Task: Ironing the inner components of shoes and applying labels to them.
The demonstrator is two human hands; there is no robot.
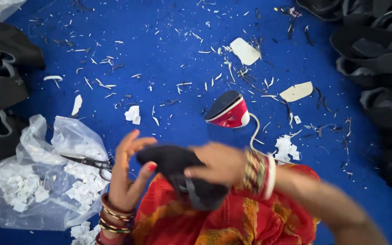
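Note:
My right hand [216, 164] grips a piece of black fabric [178, 174] over my lap, its fingers wrapped over the top of it. My left hand [128, 170] is raised beside the fabric with fingers spread, the thumb tip touching the fabric's left edge. Both wrists carry several bangles. A red and white clothes iron [230, 111] stands on its heel on the blue floor cloth [159, 68] just beyond my hands, its white cord trailing toward my right wrist. The picture is motion-blurred around the hands.
A clear plastic bag [37, 181] of small white paper pieces lies at my left, with scissors [89, 162] on it. Piles of black fabric pieces [377, 59] sit at the right and a second black pile [1, 72] at the left. Thread and paper scraps litter the blue cloth.

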